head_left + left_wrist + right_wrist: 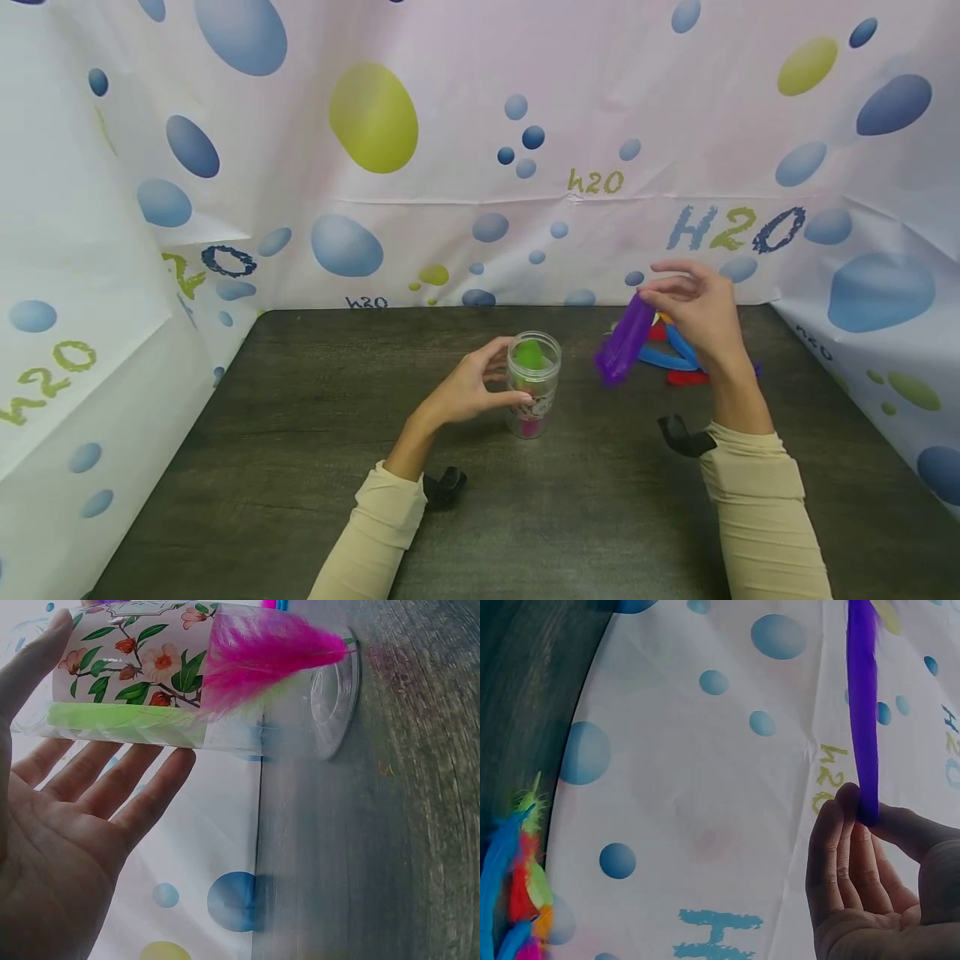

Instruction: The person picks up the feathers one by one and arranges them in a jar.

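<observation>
A clear jar (534,383) with a floral label stands upright on the dark table. My left hand (486,382) holds it round the side, thumb in front and fingers behind. Inside the jar are a green feather (529,357) and a pink feather (277,660), the pink one near the bottom. Right of the jar, my right hand (693,312) pinches a purple feather (627,340) by one end between thumb and fingertips. The feather hangs slanting down to the left, above the table. In the right wrist view its pinched end (867,802) shows clearly.
Behind the right hand, a loose pile of coloured feathers (675,360) lies on the table (315,467), with blue, red and orange among them. A white curtain (450,167) with blue and green spots hangs along the table's back edge and both sides.
</observation>
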Tool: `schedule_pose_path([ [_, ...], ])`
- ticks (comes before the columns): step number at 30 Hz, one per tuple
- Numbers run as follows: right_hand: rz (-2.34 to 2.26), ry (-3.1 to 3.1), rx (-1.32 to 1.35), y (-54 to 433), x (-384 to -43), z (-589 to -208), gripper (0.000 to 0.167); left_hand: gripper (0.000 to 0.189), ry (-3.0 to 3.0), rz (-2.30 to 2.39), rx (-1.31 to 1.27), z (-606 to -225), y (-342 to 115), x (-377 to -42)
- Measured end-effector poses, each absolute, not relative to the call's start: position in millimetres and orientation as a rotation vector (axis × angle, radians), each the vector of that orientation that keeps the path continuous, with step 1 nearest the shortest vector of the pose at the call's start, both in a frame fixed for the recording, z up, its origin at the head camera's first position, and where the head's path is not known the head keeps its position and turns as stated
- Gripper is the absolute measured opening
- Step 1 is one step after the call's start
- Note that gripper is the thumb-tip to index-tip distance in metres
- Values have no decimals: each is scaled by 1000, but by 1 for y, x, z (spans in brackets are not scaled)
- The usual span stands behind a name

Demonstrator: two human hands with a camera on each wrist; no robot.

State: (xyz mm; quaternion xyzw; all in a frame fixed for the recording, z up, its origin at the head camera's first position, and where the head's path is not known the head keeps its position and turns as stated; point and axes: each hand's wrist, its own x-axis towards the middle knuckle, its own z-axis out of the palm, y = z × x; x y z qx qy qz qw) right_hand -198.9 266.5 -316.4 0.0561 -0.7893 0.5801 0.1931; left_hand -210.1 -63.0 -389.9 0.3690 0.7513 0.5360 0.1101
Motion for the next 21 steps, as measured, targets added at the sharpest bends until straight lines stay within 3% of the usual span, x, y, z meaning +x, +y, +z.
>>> schedule_pose_path([
  [21,1779,-2012,227,247,-198,-297,24,70,2200,1588,1102,-391,-63,-211],
])
